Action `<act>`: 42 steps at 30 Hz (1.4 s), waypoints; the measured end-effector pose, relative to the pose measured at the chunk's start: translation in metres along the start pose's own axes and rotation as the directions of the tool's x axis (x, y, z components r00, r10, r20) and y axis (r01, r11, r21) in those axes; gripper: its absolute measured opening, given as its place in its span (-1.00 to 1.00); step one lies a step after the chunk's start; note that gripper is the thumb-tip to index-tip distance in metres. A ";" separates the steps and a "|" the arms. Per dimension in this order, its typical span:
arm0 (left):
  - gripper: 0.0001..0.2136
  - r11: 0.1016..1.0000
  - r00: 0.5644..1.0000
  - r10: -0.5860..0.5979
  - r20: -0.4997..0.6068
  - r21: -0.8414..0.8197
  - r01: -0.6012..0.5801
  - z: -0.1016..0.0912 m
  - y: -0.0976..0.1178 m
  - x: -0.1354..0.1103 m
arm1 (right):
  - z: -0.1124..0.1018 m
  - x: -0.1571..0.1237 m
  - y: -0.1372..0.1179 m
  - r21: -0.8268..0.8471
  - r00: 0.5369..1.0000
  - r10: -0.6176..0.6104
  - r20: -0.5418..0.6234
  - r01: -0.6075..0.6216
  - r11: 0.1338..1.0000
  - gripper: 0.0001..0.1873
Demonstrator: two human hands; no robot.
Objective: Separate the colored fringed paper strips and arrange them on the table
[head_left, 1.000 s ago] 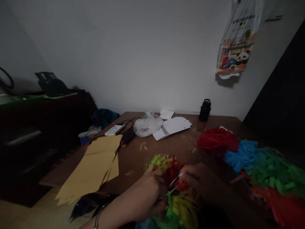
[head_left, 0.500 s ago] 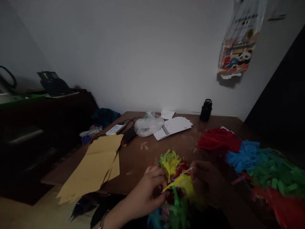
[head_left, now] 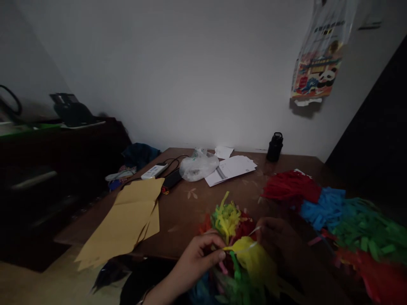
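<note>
My left hand (head_left: 202, 258) pinches the narrow end of a yellow streamer bundle (head_left: 256, 258) between thumb and index finger. The bundle fans out to the right, slightly blurred. My right hand (head_left: 275, 239), dark in shadow, has its fingers closed on a thin white strip (head_left: 254, 231) that reaches toward the bundle. Under and around both hands lies a mass of coloured streamers, with a yellow tuft (head_left: 227, 220) behind, a dark red one (head_left: 244, 228) beside it and green strips (head_left: 237, 284) below.
On the brown table (head_left: 178, 212), brown paper sheets (head_left: 127, 216) overhang the left front edge. A plastic bag (head_left: 199, 165), white papers (head_left: 233, 169) and a black bottle (head_left: 275, 147) stand toward the wall. Red (head_left: 291, 188), blue (head_left: 324, 207) and green streamers (head_left: 369, 228) lie at right.
The yellow bundle has spread lower and to the right, with its narrow end still in my left fingers. My right hand has shifted slightly, still with the white strip.
</note>
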State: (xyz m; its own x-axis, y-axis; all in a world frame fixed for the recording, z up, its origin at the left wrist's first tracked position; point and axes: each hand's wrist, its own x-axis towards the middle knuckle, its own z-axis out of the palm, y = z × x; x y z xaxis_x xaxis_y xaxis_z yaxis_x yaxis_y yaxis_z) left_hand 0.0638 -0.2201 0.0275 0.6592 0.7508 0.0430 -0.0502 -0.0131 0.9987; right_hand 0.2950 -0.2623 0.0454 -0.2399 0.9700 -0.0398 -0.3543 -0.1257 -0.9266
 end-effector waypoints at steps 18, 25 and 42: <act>-0.72 0.973 0.970 -0.091 -0.224 -0.226 0.039 0.014 -0.024 -0.009 | -0.025 -0.014 0.019 -0.335 1.000 0.020 0.017 -0.013 0.942 -0.52; -0.76 0.990 0.979 0.098 -0.180 -0.080 -0.114 0.011 -0.018 -0.008 | -0.021 -0.009 0.027 -0.195 0.998 0.043 0.055 -0.032 0.980 -0.53; -0.85 0.452 0.942 0.284 0.176 0.842 -0.294 0.012 0.015 -0.022 | -0.012 0.003 0.029 -0.028 0.994 0.025 -0.103 -0.028 0.999 -0.62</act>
State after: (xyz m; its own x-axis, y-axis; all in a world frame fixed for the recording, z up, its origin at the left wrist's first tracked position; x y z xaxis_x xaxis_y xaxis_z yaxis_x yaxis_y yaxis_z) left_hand 0.0578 -0.2450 0.0415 0.7392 0.5873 0.3297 0.4152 -0.7828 0.4635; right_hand 0.2949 -0.2608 0.0140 -0.1543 0.9828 -0.1012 -0.3216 -0.1468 -0.9354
